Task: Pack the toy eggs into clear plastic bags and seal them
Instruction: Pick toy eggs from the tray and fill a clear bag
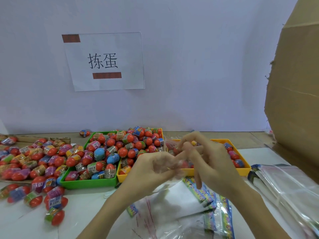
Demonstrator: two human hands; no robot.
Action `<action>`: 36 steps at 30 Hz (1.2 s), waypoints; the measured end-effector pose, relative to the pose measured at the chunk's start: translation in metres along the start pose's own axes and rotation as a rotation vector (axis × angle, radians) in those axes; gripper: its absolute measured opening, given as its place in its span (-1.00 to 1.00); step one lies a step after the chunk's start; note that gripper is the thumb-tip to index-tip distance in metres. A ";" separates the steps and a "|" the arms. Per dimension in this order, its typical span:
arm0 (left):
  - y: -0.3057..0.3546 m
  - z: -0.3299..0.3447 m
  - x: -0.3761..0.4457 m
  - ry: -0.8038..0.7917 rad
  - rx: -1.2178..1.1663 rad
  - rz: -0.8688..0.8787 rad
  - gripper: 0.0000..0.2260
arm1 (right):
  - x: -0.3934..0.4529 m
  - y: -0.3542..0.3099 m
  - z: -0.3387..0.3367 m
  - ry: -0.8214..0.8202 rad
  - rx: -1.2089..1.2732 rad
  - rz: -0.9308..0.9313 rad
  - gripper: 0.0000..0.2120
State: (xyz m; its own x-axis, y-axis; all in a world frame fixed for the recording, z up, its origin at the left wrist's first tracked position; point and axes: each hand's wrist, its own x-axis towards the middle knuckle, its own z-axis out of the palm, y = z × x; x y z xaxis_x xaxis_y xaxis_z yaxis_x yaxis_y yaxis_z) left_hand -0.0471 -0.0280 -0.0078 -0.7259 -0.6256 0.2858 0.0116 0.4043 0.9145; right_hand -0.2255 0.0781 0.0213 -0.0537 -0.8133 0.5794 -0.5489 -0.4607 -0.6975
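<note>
Nearest, on the white table (82, 209), lies a heap of clear plastic bags (174, 213) with bright printed header strips, and a second stack of bags (284, 185) rests to the right. Above the heap both hands meet in mid-air: the left hand (146, 171) has its fingers curled, pinching a thin, crumpled clear bag (170, 165), while the right hand (205, 157) pinches the same film from the far side, thumb and forefinger together and the other fingers spread downward; the motion blur hides whether an egg is inside. To the left, loose toy eggs (34, 163), red with coloured wrappers, are scattered over the table. Just beyond the hands a green tray (89, 183) is piled with more eggs, touching a yellow tray (241, 168) partly hidden behind the hands. One single egg (84, 133) lies alone near the wall. At far right stands a cardboard box (295, 83). On the far wall hangs a paper sign (105, 61).
</note>
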 end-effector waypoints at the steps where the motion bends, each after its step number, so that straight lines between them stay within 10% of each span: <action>1: -0.001 -0.002 0.001 0.024 -0.011 -0.015 -0.86 | 0.002 0.002 -0.003 0.065 0.026 -0.006 -0.77; 7: -0.003 -0.012 0.004 0.103 -0.172 -0.155 -0.90 | 0.008 0.043 -0.028 0.469 -0.325 0.202 -0.90; 11: -0.004 -0.013 0.004 0.096 -0.127 -0.188 -0.94 | 0.004 0.073 -0.030 0.296 -0.717 0.527 -0.68; 19: 0.001 -0.010 0.003 0.079 -0.141 -0.169 -0.91 | 0.004 0.080 -0.019 0.212 -0.867 0.613 -0.58; 27: 0.001 -0.008 0.003 0.053 -0.079 -0.193 -0.94 | 0.005 0.068 -0.020 0.273 -0.663 0.408 -0.65; 36: -0.002 -0.009 0.002 0.067 -0.076 -0.216 -0.96 | 0.011 0.000 0.003 0.148 0.344 0.162 -0.70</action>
State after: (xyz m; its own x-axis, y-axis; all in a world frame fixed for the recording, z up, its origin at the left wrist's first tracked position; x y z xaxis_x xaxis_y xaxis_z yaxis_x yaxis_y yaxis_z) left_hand -0.0428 -0.0361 -0.0068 -0.6697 -0.7362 0.0973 -0.0856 0.2067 0.9747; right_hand -0.2234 0.0685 0.0263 -0.2495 -0.8369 0.4871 -0.2134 -0.4431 -0.8707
